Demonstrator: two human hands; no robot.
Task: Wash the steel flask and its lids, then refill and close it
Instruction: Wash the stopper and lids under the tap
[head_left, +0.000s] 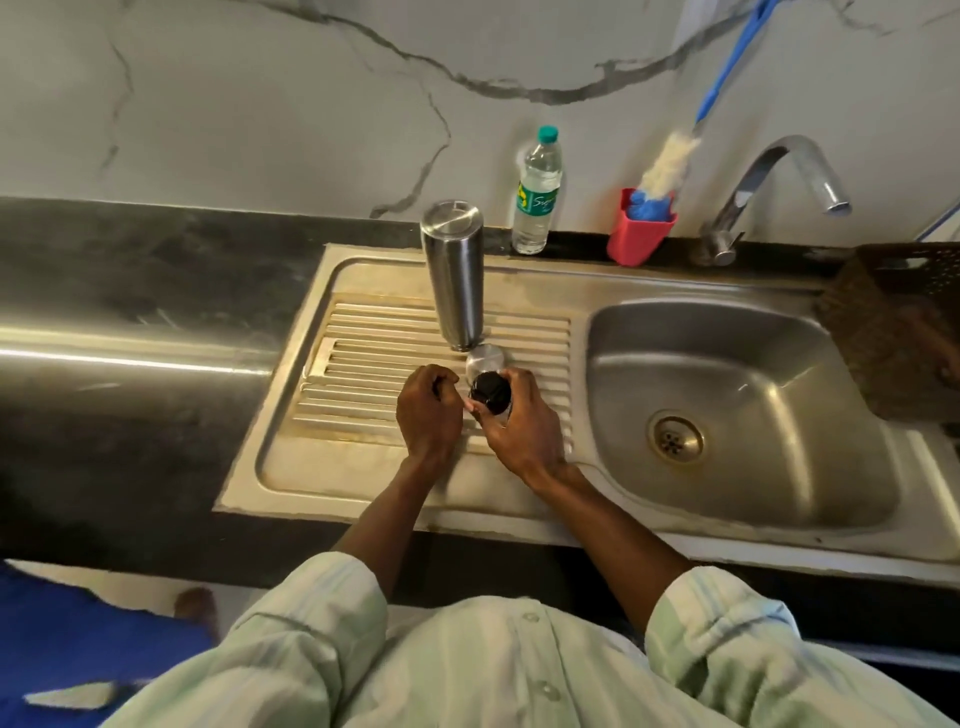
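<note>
The steel flask (454, 275) stands upside down on the ribbed drainboard (363, 358), its flat base facing up. Just in front of it a round steel lid (485, 358) lies on the ribs. My right hand (511, 421) grips a black inner lid (490, 391) just above the drainboard. Beside it, my left hand (428, 410) is curled into a loose fist, and nothing shows in it. The two hands almost touch.
A sink basin (727, 405) with a drain lies to the right, under a curved tap (769, 182). Along the back edge stand a plastic water bottle (537, 195) and a red holder (641, 231) with a blue-handled bottle brush (670, 161). A brown basket (904, 322) is at far right.
</note>
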